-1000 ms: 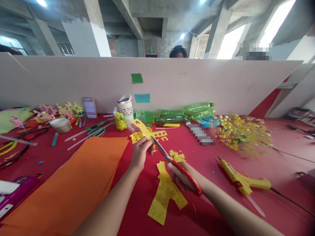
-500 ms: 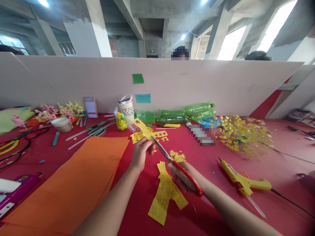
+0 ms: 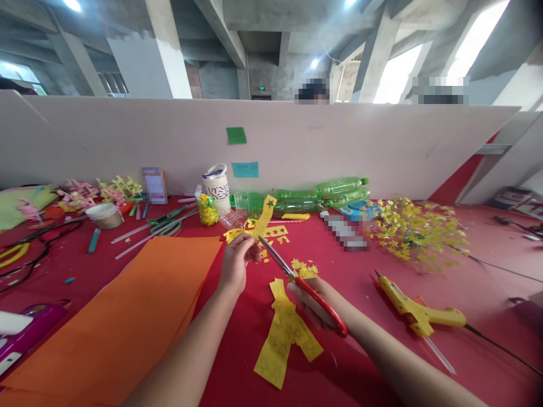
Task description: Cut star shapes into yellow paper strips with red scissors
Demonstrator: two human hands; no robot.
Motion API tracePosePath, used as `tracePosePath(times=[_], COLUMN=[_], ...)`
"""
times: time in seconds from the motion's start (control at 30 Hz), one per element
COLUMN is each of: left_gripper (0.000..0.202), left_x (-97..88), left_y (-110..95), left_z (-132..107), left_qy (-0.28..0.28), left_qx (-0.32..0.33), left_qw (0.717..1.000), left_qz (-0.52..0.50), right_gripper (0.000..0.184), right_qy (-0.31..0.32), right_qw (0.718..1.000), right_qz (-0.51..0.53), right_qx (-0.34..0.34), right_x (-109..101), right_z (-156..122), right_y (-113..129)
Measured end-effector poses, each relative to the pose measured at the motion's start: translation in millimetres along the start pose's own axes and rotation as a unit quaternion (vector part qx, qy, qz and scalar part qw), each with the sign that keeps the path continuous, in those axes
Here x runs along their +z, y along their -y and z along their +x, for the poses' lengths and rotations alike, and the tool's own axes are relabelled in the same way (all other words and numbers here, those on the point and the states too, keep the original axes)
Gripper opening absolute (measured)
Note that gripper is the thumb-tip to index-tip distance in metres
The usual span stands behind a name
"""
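Note:
Between the fingertips of my left hand (image 3: 235, 263) is a yellow strip (image 3: 266, 213) with star-shaped cutouts, its free end pointing up and slightly right. My right hand (image 3: 303, 302) grips red-handled scissors (image 3: 278, 259). The blades reach up and left to the strip's lower end by my left fingertips; whether they bite into it is too small to tell. A small pile of yellow stars (image 3: 304, 268) lies just behind my right hand. Nearer me are yellow pieces (image 3: 275, 350) with star outlines drawn on them. More cut-out yellow strips (image 3: 276, 231) lie beyond my left hand.
Orange sheets (image 3: 123, 305) cover the left of the red table. A yellow glue gun (image 3: 418, 311) with a cord lies right, before a yellow star bouquet (image 3: 411, 229). Green bottles (image 3: 299, 206), a white cup (image 3: 217, 187) and green-handled scissors (image 3: 169, 223) lie toward the white partition (image 3: 169, 130).
The yellow strip in my left hand has swung from leaning left to pointing up and right. The scissors stay in my right hand, almost unmoved.

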State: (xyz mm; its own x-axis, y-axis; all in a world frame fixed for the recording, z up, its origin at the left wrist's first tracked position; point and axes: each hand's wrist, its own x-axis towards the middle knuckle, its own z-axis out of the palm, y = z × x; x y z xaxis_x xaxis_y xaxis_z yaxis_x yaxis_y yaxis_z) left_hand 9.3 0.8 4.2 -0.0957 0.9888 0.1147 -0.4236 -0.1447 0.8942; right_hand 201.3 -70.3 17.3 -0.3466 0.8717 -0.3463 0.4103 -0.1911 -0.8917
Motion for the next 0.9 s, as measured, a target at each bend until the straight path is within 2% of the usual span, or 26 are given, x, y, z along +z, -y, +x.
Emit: tracePosePath(times=[0.17, 0.33, 0.47, 0.63, 0.9], left_gripper=[0.014, 0.016, 0.016, 0.015, 0.013], left_x=[-0.4, 1.3, 0.9, -0.6, -2.7], left_y=[-1.0, 0.6, 0.8, -0.5, -0.9], left_z=[0.7, -1.6, -0.4, 2.0, 1.8], left_qy=[0.000, 0.028, 0.018, 0.011, 0.030], left_qx=[0.003, -0.016, -0.017, -0.009, 0.006], left_qw=[1.000, 0.999, 1.000, 1.000, 1.000], left_qz=[0.004, 0.005, -0.012, -0.023, 0.001], right_gripper=[0.049, 0.049, 0.048, 0.048, 0.050], right_qy=[0.000, -0.021, -0.017, -0.007, 0.019], right_qw=[1.000, 1.000, 1.000, 1.000, 0.998], right_qz=[-0.010, 0.011, 0.007, -0.010, -0.020], right_qx=[-0.005, 0.004, 0.007, -0.008, -0.054], right_x=[0.7, 4.1, 4.2, 1.7, -4.4], right_z=[-0.3, -0.9, -0.2, 0.0, -3.1], right_y=[0.1, 1.3, 0.2, -2.6, -4.5])
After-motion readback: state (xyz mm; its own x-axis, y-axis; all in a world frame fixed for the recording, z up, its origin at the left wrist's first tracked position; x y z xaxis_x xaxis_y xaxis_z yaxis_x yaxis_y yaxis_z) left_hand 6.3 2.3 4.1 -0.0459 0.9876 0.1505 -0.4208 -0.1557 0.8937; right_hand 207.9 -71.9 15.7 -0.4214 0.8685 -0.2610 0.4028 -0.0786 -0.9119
